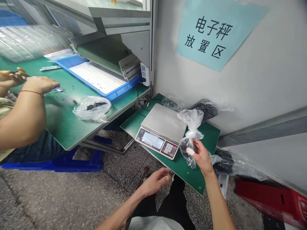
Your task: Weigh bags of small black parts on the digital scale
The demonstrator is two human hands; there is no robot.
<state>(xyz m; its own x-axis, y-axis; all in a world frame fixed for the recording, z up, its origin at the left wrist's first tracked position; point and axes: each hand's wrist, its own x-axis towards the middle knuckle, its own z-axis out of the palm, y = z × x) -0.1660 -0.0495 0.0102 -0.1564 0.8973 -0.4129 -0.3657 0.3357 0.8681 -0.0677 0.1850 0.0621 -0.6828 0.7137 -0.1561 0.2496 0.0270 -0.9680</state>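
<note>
My right hand [200, 156] is closed on a clear plastic bag [192, 126], pinching it just below its gathered neck. The bag stands over the green table's right part, beside the digital scale [165, 123], and dark contents show low in it. A white wrap covers one of my right fingertips. My left hand [158, 180] hangs in front of the table's near edge with bent, slightly parted fingers and nothing in it. The scale's display [153, 140] reads 0, and its metal plate carries nothing.
Bags of black pieces lie by the wall [206, 108] and at the table's right side [225, 162]. On the left bench, a co-worker's hand [39, 84] holds a small tool near an open bag [92, 107] and a blue tray [115, 92]. A red box [268, 198] stands on the floor.
</note>
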